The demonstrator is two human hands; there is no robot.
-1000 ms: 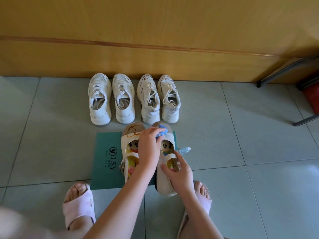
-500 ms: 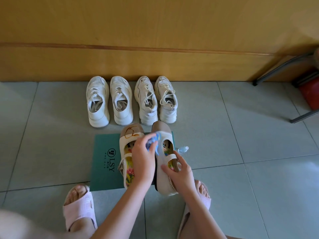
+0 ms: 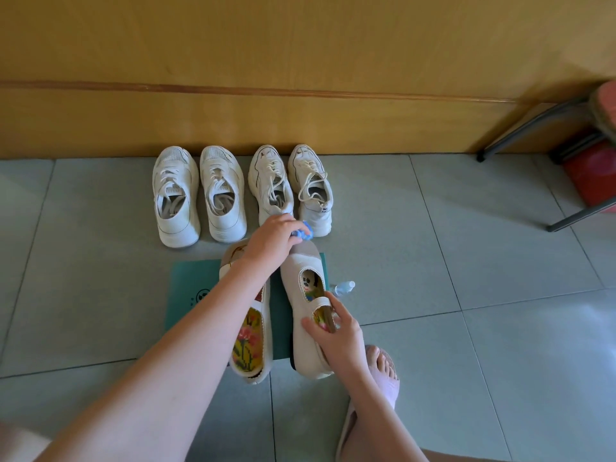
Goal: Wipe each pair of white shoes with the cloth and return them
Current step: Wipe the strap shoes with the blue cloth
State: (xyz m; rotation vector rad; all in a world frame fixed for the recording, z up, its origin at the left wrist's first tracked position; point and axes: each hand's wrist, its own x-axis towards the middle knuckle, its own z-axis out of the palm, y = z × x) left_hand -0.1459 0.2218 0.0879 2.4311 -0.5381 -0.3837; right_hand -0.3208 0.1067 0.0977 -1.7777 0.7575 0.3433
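Two white strap shoes lie on a green mat (image 3: 190,288). My left hand (image 3: 270,245) grips a blue cloth (image 3: 302,233) bunched at the toe of the right strap shoe (image 3: 301,278). My right hand (image 3: 336,331) holds that shoe at its strap and heel opening, thumb on the side. The left strap shoe (image 3: 250,348) lies beside it, partly hidden under my left forearm. Two pairs of white sneakers stand against the wall: one pair at the left (image 3: 198,195), the other at the right (image 3: 291,185).
A small clear bottle (image 3: 345,287) lies on the tiles just right of the mat. A wooden wall panel (image 3: 300,121) runs behind the sneakers. Dark metal chair legs (image 3: 533,128) and a red object (image 3: 593,175) stand at the far right. My foot in a pink slipper (image 3: 383,371) rests below.
My left hand with the blue cloth has slid forward from the shoe's opening to its toe. My right hand stays on the shoe's strap.
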